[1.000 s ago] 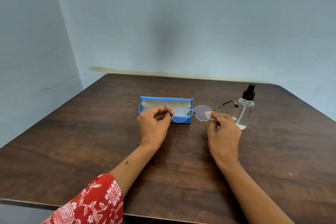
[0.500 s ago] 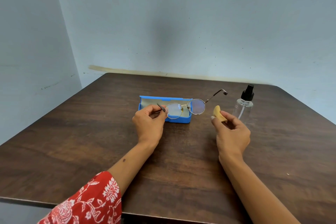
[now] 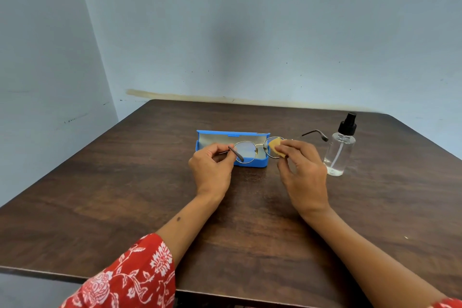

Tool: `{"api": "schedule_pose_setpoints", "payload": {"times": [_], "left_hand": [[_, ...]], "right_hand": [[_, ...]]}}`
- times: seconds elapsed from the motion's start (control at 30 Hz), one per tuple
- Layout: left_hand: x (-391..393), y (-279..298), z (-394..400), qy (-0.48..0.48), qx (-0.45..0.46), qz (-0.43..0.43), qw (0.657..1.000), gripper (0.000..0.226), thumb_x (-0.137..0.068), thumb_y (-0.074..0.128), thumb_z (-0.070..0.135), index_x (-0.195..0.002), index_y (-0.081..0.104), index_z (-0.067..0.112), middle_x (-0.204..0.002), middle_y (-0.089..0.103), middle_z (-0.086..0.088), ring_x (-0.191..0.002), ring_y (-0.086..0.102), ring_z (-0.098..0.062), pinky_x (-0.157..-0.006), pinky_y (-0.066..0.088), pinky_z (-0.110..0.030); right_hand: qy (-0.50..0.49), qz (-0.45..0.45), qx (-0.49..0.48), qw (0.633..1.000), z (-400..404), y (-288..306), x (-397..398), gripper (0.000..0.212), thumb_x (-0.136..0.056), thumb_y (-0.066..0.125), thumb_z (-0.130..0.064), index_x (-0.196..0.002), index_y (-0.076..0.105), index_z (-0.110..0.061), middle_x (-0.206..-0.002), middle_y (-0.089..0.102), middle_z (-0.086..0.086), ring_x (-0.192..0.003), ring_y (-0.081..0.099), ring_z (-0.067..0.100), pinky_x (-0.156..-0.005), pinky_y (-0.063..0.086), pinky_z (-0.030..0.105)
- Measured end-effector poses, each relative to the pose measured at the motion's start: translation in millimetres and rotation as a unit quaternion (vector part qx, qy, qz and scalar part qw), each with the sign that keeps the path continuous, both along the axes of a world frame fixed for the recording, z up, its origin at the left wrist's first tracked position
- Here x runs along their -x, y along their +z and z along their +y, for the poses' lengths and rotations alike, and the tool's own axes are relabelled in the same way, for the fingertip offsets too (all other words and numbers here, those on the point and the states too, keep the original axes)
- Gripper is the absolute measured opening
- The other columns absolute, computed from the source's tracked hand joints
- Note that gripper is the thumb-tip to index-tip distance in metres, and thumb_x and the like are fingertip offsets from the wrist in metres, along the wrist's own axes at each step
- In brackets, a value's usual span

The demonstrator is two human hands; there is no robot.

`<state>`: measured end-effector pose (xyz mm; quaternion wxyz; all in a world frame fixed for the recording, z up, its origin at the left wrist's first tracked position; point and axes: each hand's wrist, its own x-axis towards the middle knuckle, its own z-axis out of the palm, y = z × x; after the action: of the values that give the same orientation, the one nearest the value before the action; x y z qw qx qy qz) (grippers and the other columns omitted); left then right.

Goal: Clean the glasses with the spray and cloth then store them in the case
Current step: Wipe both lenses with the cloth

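Note:
Thin metal-framed glasses hang above the table in front of the open blue case. My left hand pinches the left temple near its dark tip. My right hand pinches a small yellow cloth and presses it on the right lens. The right temple sticks out behind that hand. A clear spray bottle with a black pump stands upright just right of my right hand.
The dark wooden table stands in a corner, with pale blue walls behind and to the left. The case sits at mid-table with its lid standing up at the back. A red patterned sleeve shows at the near edge.
My right hand, which held the cloth away from the glasses half a second ago, has moved left and laid the cloth on the right lens. The left hand keeps its hold on the temple.

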<state>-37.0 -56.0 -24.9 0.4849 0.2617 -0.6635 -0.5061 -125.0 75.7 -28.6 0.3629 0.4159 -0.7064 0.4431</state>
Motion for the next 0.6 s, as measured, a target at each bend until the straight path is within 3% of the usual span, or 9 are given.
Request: {"api": "schedule_pose_setpoints", "payload": {"times": [0.17, 0.27, 0.47, 0.6], "left_hand": [[0.5, -0.9, -2.0, 0.005, 0.006, 0.0, 1.0, 0.01, -0.078, 0.073, 0.007, -0.085, 0.073, 0.014, -0.074, 0.068, 0.01, -0.071, 0.067, 0.001, -0.07, 0.058, -0.02], [1.2, -1.1, -1.9, 0.004, 0.0, 0.001, 1.0, 0.01, -0.079, 0.073, 0.006, -0.087, 0.073, 0.013, -0.075, 0.069, 0.007, -0.073, 0.068, -0.003, -0.072, 0.059, -0.024], [1.4, -2.7, -3.9, 0.009, 0.01, 0.001, 1.0, 0.01, -0.08, 0.073, 0.008, -0.09, 0.073, 0.009, -0.079, 0.071, 0.001, -0.075, 0.069, -0.006, -0.074, 0.059, -0.028], [1.6, -2.6, -3.9, 0.011, 0.019, -0.005, 1.0, 0.012, -0.08, 0.073, 0.009, -0.092, 0.073, 0.008, -0.08, 0.071, 0.001, -0.075, 0.069, -0.006, -0.074, 0.059, -0.027]], "right_hand": [[-0.003, 0.029, 0.011, 1.0, -1.7, -1.7, 3.0, 0.02, -0.079, 0.068, 0.003, -0.099, 0.069, 0.004, -0.102, 0.063, 0.018, -0.096, 0.059, 0.024, -0.093, 0.042, 0.02], [-0.01, 0.035, -0.03, 0.999, -2.4, -3.1, 2.3, 0.021, -0.079, 0.068, 0.004, -0.1, 0.069, 0.005, -0.101, 0.065, 0.018, -0.095, 0.061, 0.03, -0.092, 0.042, 0.022], [-0.016, 0.031, -0.089, 0.995, 0.3, -6.7, -0.9, 0.023, -0.076, 0.071, 0.004, -0.099, 0.071, 0.001, -0.101, 0.069, 0.012, -0.093, 0.063, 0.03, -0.076, 0.055, 0.033], [-0.046, 0.018, -0.082, 0.995, 1.0, -4.8, -0.4, 0.024, -0.074, 0.071, 0.007, -0.097, 0.071, 0.001, -0.101, 0.069, 0.011, -0.091, 0.063, 0.031, -0.072, 0.054, 0.032]]}}
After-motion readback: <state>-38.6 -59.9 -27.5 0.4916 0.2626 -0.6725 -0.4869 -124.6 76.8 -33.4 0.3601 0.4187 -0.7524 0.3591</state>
